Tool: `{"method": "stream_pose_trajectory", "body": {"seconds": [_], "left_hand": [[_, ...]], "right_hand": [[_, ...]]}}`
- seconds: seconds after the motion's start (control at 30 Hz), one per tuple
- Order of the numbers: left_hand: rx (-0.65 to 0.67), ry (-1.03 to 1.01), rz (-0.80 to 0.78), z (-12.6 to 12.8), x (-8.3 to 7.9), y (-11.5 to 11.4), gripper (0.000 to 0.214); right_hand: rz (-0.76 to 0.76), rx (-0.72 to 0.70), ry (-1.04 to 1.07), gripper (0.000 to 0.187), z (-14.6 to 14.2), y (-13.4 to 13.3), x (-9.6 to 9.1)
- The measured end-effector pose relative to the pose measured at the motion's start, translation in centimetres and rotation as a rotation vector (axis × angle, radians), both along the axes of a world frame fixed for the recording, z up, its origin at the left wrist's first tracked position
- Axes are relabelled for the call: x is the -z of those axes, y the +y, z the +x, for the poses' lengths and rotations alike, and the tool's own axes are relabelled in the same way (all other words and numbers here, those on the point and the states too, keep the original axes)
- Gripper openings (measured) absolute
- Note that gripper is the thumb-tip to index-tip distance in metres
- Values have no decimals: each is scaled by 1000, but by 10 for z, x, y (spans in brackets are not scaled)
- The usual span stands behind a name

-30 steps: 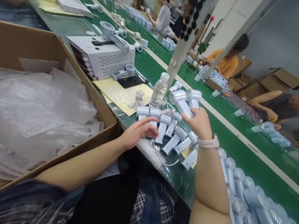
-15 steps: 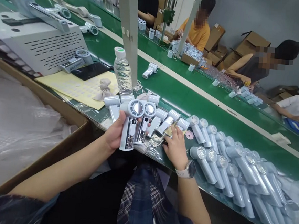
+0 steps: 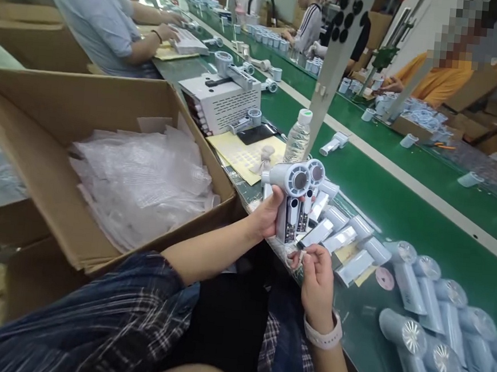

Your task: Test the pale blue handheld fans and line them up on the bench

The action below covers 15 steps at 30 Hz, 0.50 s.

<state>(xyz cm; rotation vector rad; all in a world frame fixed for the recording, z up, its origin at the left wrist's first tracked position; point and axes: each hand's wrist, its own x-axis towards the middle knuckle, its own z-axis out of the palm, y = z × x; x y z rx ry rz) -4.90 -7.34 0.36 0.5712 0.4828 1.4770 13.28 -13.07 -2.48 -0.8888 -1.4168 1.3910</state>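
My left hand (image 3: 267, 213) grips two light-blue handheld fans side by side: the nearer fan (image 3: 294, 181) and the farther fan (image 3: 317, 171). Their handles lack a front cover, so dark circuit parts show. Just below them, my right hand (image 3: 317, 277) is closed in a pinch, thumb against fingers. Something small and pale shows at its fingertips, too small to name. Several more fans (image 3: 339, 238) lie in a row on the bench beyond my right hand, near a round pink sticker (image 3: 384, 278).
An open cardboard box (image 3: 139, 257) of clear plastic bags stands at left. A water bottle (image 3: 299, 137), yellow sheet (image 3: 226, 144) and white vented machine (image 3: 224, 104) sit behind. Rows of finished-looking fans (image 3: 409, 336) fill the right. Co-workers sit along the green conveyor (image 3: 362, 166).
The view has swung left, bringing the box and another co-worker in. My right hand has left the row of fans and come below the held fans, now pinched. My left hand keeps its grip.
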Motion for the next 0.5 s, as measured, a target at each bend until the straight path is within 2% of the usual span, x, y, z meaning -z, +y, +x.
{"method": "stream_pose_trajectory", "body": {"seconds": [0.07,0.17,0.27,0.4,0.5], "left_hand": [[11,-9,12,-2,-1,2,74],[40,-23,30,-3,-5,2,79],[5,-9,58,1,-11,3,78],[-23,36,93,7,-15,3,80],[-83,66,87,10,-12,1,82]], "right_hand": [[-2,-3,-68,21,-12,0,-3],[70,-24,-198,25,-16,4,-10],[86,-23,-237,28,-17,7,-14],[16,-33,-115,36,-25,3,-12],[-55,-43,23,39,-35,-5,-10]]}}
